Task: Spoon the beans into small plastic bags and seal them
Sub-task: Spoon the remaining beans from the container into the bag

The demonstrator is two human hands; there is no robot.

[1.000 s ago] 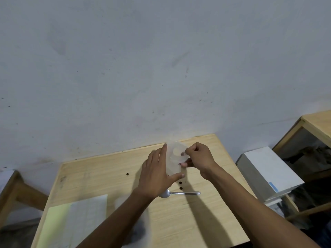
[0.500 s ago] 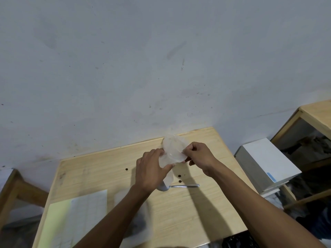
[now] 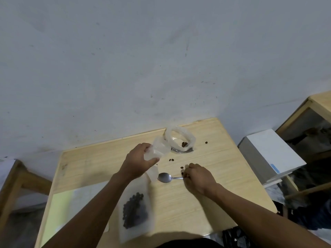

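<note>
My left hand (image 3: 137, 163) grips an empty small bag (image 3: 159, 151) above the middle of the bench (image 3: 223, 194), fingers curled round its side, I think to keep the mouth up and open for filling. My right hand (image 3: 198, 177) is down on the bench with its fingers curled at the handle end of the spoon (image 3: 165, 177); the bowl lies flat, pointing left, just beside the held bag. Whether that hand has truly closed on the handle I cannot tell.

The source bag (image 3: 180, 140) sits at the far side with its rim rolled down, probably so a spoon can reach in; a few beans (image 3: 184, 144) show inside it and loose ones lie between it and my right hand. A filled bag (image 3: 135, 210) lies flat near me, under my left forearm, parked out of the way. A paper sheet (image 3: 60, 208) lies at near left, a white box (image 3: 268, 158) off the bench to the right. I can read no writing or brand anywhere.
</note>
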